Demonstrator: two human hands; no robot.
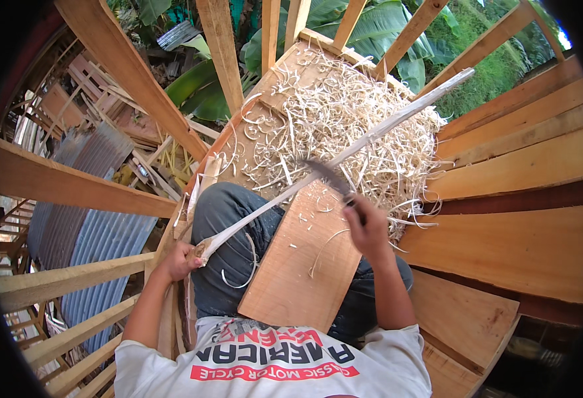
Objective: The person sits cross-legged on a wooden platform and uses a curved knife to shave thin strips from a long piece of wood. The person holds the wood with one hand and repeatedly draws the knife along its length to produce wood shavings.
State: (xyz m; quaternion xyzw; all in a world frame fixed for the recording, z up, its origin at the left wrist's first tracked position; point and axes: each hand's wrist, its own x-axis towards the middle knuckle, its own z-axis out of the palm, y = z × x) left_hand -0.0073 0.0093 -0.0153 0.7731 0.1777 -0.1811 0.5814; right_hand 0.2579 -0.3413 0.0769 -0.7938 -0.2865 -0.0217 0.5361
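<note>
My L hand (183,261) grips the thick end of the pole (364,140), which slants up-right over the board (305,265). Knife (330,176) lies across it, handle in my closed R hand (368,229). Prob. best: shallow angle, even strokes. Qty: 1 pole, 1 knife, 1 board.

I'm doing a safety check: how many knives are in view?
1: the knife, in the right hand, its blade across the pale stick. Any under the wood shavings would be hidden.
</note>
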